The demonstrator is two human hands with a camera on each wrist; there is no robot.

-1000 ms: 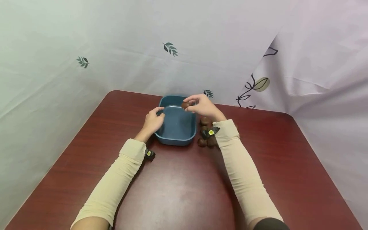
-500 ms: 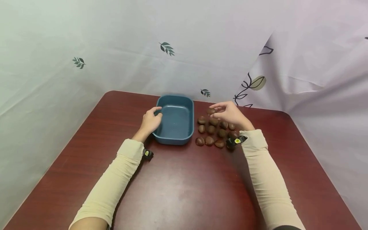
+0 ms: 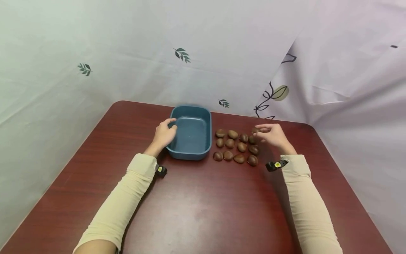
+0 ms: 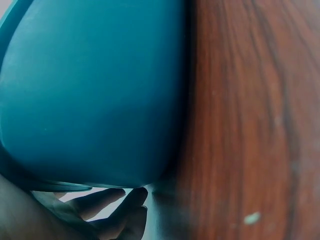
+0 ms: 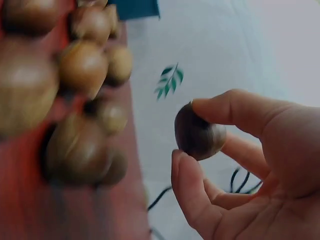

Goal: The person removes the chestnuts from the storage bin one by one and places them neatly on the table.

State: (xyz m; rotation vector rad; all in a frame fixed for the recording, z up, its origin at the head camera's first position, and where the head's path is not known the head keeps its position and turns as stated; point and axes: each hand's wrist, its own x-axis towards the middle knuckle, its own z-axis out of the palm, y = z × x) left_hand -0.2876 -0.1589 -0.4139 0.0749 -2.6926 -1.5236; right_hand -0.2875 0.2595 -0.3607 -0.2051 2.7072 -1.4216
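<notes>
With its thumb and fingertips, my right hand point(image 3: 273, 135) pinches a brown chestnut point(image 5: 199, 131), held just above the far right end of a group of chestnuts point(image 3: 242, 147). These lie spread in three rough rows on the table. Left of them stands a blue rectangular basin point(image 3: 189, 155), and no chestnut shows inside it. My left hand point(image 3: 164, 135) grips the basin's left side, its thumb at the rim. The left wrist view shows fingers point(image 4: 131, 205) against the outer wall, partly hidden by the basin.
The reddish-brown wooden table point(image 3: 196, 204) ends close behind the basin and chestnuts. A pale cloth point(image 3: 136, 42) with leaf prints hangs behind and on both sides. Each wrist carries a small black camera point(image 3: 161, 171).
Pinching the chestnut, my right hand has moved from over the basin rightward, past the near chestnuts, to the far right end of the group. My left hand stays at the basin.
</notes>
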